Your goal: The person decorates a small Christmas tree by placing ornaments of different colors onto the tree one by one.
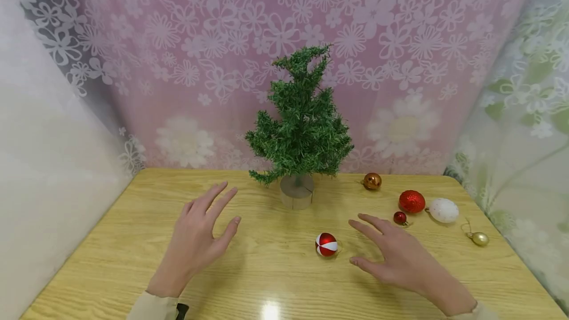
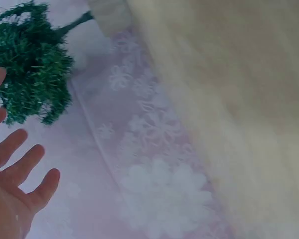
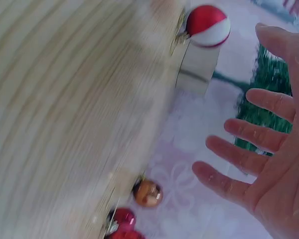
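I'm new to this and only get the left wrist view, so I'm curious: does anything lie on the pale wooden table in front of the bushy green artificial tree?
Observer: Yes, a shiny red-and-white striped ball lies in front of the tree, slightly right.

Visitor: Is the right hand holding it?

Observer: No, the bare right hand is apart from it.

Visitor: Any other ornaments?

Observer: Yes, a white egg-shaped ornament lies toward the table's right side.
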Demonstrator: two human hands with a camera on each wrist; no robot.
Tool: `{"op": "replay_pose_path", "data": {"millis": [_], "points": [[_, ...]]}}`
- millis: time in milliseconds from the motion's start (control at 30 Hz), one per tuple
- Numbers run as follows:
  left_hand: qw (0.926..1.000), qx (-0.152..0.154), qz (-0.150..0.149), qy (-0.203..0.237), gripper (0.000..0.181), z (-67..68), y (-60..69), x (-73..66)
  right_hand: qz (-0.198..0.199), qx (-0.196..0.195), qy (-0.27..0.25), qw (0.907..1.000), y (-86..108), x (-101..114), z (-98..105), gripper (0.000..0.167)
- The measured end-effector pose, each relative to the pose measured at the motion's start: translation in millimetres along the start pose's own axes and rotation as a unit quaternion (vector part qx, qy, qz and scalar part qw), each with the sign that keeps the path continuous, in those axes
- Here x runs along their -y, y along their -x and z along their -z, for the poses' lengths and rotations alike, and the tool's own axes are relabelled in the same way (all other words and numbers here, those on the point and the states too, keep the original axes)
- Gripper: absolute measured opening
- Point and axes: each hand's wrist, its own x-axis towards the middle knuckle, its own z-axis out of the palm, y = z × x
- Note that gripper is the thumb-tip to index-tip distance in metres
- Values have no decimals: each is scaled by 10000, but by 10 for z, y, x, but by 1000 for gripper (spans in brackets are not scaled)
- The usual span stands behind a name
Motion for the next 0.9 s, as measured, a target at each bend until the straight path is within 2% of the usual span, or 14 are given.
{"op": "replay_pose_path", "data": {"millis": [267,467,733,900], "points": [[9973,-307,-390,543,54,29,-431,-125,751,123,-166,9970,-144,169,-119,65],[9932,-621,-675,723,53,40,-726,-236,1064,396,-165,9934,-219,274,-159,61],[9946,-571,-681,527,62,18,-1071,-395,1435,331,136,9890,-258,309,-198,54],[9971,-475,-547,210,63,-26,-1197,-453,1474,267,227,9885,-262,301,-214,48]]}}
